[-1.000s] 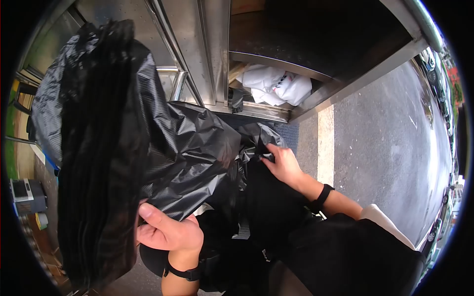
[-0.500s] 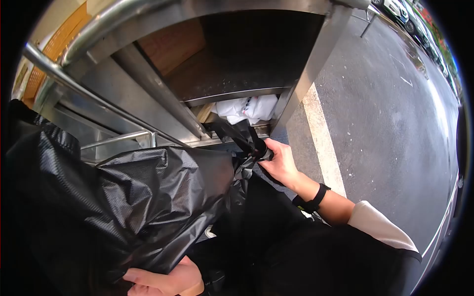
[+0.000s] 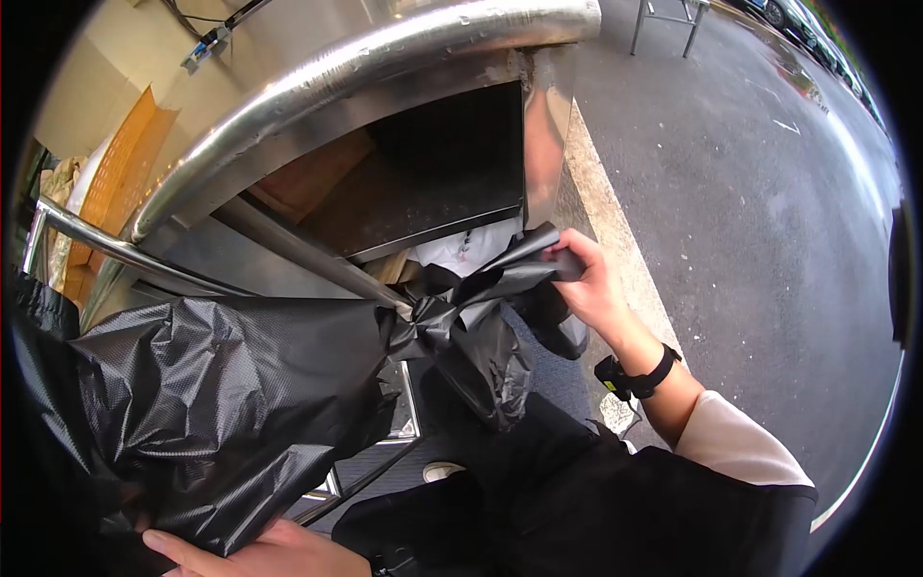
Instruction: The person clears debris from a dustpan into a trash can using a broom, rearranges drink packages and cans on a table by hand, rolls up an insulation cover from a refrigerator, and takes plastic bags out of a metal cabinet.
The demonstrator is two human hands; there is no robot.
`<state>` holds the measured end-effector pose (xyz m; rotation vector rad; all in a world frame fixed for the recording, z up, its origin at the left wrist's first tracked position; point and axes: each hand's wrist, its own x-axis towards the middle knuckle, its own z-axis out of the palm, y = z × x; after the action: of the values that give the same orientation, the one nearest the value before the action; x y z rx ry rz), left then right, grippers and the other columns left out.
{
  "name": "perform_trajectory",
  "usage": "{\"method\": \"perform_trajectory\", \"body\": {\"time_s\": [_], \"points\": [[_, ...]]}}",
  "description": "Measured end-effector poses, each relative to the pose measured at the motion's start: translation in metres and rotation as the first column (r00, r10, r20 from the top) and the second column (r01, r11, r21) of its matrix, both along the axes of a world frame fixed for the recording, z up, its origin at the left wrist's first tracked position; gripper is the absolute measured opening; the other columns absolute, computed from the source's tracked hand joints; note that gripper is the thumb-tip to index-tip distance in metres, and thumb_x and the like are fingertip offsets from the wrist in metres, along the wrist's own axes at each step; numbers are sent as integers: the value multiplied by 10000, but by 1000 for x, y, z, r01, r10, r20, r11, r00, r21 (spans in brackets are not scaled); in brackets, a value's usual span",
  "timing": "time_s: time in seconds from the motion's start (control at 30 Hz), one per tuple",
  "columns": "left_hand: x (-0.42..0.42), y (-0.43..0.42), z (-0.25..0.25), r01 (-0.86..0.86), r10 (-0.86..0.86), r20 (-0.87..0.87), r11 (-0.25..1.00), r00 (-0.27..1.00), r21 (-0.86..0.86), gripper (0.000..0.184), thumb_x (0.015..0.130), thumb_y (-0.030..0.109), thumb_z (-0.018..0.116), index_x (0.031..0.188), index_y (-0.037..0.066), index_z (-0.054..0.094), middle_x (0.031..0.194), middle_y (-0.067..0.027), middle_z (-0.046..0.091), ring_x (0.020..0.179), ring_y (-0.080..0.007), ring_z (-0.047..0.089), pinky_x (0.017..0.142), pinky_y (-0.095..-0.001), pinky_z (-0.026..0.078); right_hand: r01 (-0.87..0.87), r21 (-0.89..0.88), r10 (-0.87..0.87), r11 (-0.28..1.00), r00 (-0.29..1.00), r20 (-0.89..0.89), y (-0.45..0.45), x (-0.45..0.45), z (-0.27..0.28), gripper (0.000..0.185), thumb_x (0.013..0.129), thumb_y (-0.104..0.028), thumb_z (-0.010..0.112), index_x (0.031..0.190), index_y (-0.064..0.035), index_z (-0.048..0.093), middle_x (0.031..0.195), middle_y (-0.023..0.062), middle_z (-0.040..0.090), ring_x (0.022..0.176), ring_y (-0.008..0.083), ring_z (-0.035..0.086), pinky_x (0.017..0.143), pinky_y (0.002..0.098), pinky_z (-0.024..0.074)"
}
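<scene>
A large black plastic garbage bag [image 3: 221,375] fills the left of the head view, its surface creased. Its neck is gathered into a knot [image 3: 428,322], with loose ends fanning out to the right. My right hand [image 3: 591,279] pinches one of these loose ends between thumb and fingers, and a black band with a small device circles that wrist. Low on the left, my left hand [image 3: 260,556] is closed on the bag's lower edge, thumb on top; its other fingers are partly hidden beneath the plastic.
Ahead stands a metal cabinet [image 3: 543,144] with a dark opening and a rounded top rail. White bags [image 3: 466,248] lie in its lower part. A metal cart frame [image 3: 409,404] is below the bag. Wet asphalt [image 3: 731,212] stretches right, with a metal stand [image 3: 668,19] and parked cars beyond.
My right hand has moved up and right, drawing out the bag's loose end. The knot now shows more openly, further left. My left hand and the view have shifted as well.
</scene>
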<state>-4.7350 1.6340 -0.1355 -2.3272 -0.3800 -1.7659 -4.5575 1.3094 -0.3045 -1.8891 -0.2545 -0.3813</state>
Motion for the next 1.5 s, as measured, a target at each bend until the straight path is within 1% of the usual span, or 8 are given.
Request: {"method": "perform_trajectory", "body": {"time_s": [0.17,0.23,0.3,0.33,0.4,0.5,0.7,1.5], "points": [[-5,1,-12,-1,-4,-23,976,1000,-216,833,864,652,534,1416,45,394,1314,-354,449,1128,-550,480,926,-568,382,-302,-160,330,940,922,204,2,-2,46,366,743,-87,697,1090,-38,592,1039,134,653,955,312,656,791,360,516],[-4,-1,-13,28,-65,-181,979,981,-201,836,855,642,561,1420,50,391,1329,-307,467,1126,-531,494,921,-561,393,-603,-327,606,728,789,-107,8,-5,36,495,772,-207,711,1202,-27,546,1199,179,584,1079,357,599,885,407,505],[47,-64,7,509,91,564,333,821,-794,490,944,82,575,1361,-95,389,1062,-151,594,898,-171,599,777,-277,490,-779,-409,710,476,615,-344,27,-22,5,568,812,-311,676,1262,-7,508,1226,213,572,1099,379,587,912,415,501],[37,-47,-20,342,18,378,386,926,-856,657,927,266,634,1411,-80,354,1281,-156,530,1130,-170,523,1008,-319,400,-811,-461,733,361,552,-397,39,-36,-18,613,841,-380,648,1302,-10,485,1226,227,574,1093,380,592,913,422,504],[33,-30,-52,451,-427,297,323,854,-832,518,952,113,576,1393,-70,376,1277,-121,530,1110,-138,515,988,-281,387,-851,-519,738,79,400,-544,47,-65,-56,686,873,-467,591,1352,0,436,1258,264,552,1121,389,577,926,431,499],[24,-17,-89,220,-523,32,302,852,-928,249,944,46,528,1179,-34,519,1085,-87,584,978,-120,527,883,-244,407,-929,-362,503,-80,275,-819,59,-43,-12,630,889,-547,531,1228,-18,576,1002,240,669,962,388,650,852,464,520],[8,-14,-138,51,-535,29,26,845,-998,114,921,63,602,890,24,499,788,16,486,729,-54,423,694,-214,387,-561,-10,552,828,817,-170,113,-49,-9,296,773,-170,767,1000,-41,628,752,57,570,650,156,569,578,268,475],[-24,-12,-177,188,-670,162,-34,724,-982,175,862,-17,630,904,-4,461,1107,-176,601,912,-133,577,815,-257,465,-413,3,412,911,909,60,174,-72,10,472,683,-295,864,534,-97,462,437,-12,391,370,99,363,379,243,277]]}}
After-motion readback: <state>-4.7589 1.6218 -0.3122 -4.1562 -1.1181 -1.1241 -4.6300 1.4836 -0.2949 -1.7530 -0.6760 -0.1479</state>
